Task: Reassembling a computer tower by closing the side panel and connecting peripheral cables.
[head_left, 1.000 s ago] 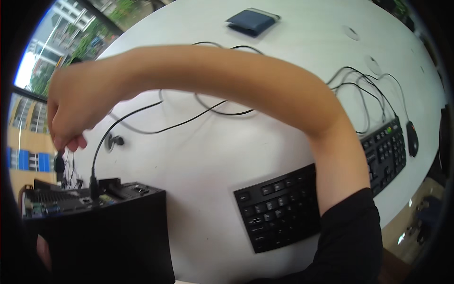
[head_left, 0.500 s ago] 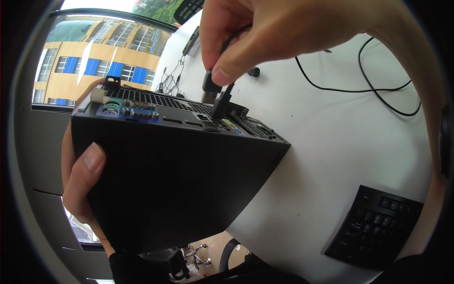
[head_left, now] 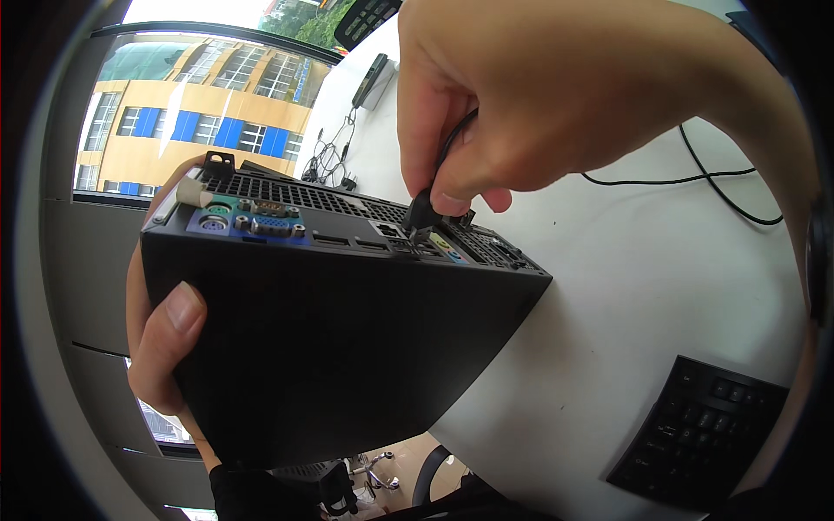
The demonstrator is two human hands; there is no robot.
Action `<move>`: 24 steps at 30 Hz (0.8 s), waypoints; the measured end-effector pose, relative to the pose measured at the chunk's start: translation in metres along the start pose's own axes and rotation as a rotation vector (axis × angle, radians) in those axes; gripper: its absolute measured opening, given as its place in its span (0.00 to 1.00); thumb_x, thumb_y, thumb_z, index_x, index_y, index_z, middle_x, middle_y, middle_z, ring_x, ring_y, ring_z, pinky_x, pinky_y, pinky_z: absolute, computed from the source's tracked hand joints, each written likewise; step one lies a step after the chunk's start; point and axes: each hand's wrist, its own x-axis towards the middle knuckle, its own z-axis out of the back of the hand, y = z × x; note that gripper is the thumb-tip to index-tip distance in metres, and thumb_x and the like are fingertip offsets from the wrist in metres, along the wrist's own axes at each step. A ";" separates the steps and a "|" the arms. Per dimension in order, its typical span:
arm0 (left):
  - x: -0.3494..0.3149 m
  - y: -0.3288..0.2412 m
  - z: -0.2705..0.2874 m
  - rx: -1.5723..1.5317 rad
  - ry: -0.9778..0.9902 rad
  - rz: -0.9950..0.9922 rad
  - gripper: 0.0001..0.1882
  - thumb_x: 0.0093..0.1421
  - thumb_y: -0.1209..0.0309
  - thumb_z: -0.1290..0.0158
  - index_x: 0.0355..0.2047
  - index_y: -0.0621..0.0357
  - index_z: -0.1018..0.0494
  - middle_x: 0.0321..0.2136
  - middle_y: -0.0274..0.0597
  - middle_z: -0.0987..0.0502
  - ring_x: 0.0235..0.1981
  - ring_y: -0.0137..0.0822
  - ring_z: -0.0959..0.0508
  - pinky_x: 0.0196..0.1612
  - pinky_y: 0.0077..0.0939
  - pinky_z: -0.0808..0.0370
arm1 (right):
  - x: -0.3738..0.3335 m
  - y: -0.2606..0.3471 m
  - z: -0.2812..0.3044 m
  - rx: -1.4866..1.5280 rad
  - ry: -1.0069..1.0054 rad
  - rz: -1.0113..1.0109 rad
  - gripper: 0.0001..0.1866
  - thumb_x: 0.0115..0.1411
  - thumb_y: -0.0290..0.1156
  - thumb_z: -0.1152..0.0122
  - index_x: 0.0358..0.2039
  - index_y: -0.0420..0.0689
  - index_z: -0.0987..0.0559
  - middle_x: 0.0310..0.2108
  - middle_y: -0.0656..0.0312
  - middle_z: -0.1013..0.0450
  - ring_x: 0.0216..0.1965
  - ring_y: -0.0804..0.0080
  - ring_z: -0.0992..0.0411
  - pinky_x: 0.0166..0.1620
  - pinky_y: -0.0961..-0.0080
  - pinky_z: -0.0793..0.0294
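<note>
We hold the computer (head_left: 347, 347), tilted by the table (head_left: 608, 286), with our left hand (head_left: 163, 352). Our right hand (head_left: 521, 104) pinches a plug (head_left: 420, 211) at the ports (head_left: 373, 246); some metal shows, so it seems not fully inserted.

White table (head_left: 582, 321), black cables (head_left: 705, 176), black keyboard (head_left: 702, 431)

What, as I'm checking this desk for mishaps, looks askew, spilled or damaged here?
A pale piece juts up at one corner of the black computer case, beside the round ports. It looks odd because its light colour stands out against dark surroundings; whether it is damaged, I cannot tell. No spill shows.
</note>
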 end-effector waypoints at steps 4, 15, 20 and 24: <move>0.002 0.017 -0.001 -0.097 -0.048 -0.075 0.44 0.62 0.51 0.47 0.73 0.68 0.39 0.57 0.62 0.22 0.54 0.48 0.15 0.58 0.40 0.16 | 0.013 -0.013 -0.010 0.026 0.012 -0.006 0.12 0.66 0.29 0.38 0.38 0.33 0.13 0.35 0.56 0.14 0.29 0.72 0.21 0.33 0.72 0.24; -0.001 0.012 0.003 -0.157 -0.037 0.069 0.45 0.65 0.49 0.47 0.72 0.71 0.42 0.60 0.66 0.24 0.55 0.54 0.15 0.58 0.44 0.14 | 0.028 -0.020 -0.100 -0.792 -0.752 -0.052 0.08 0.64 0.24 0.39 0.32 0.34 0.14 0.30 0.56 0.15 0.27 0.74 0.22 0.28 0.70 0.28; 0.006 0.007 0.012 -0.119 0.020 -0.006 0.45 0.65 0.49 0.48 0.72 0.72 0.41 0.58 0.67 0.23 0.51 0.53 0.14 0.55 0.41 0.13 | 0.037 -0.035 -0.021 0.377 -0.064 -0.201 0.06 0.59 0.22 0.35 0.25 0.38 0.15 0.27 0.53 0.16 0.27 0.70 0.15 0.29 0.76 0.20; 0.008 0.005 -0.004 -0.132 -0.077 -0.075 0.45 0.64 0.48 0.49 0.71 0.73 0.40 0.55 0.66 0.22 0.48 0.52 0.13 0.54 0.39 0.12 | 0.032 -0.041 -0.021 0.192 -0.108 -0.119 0.04 0.57 0.20 0.36 0.27 0.37 0.15 0.27 0.53 0.16 0.28 0.70 0.16 0.30 0.75 0.21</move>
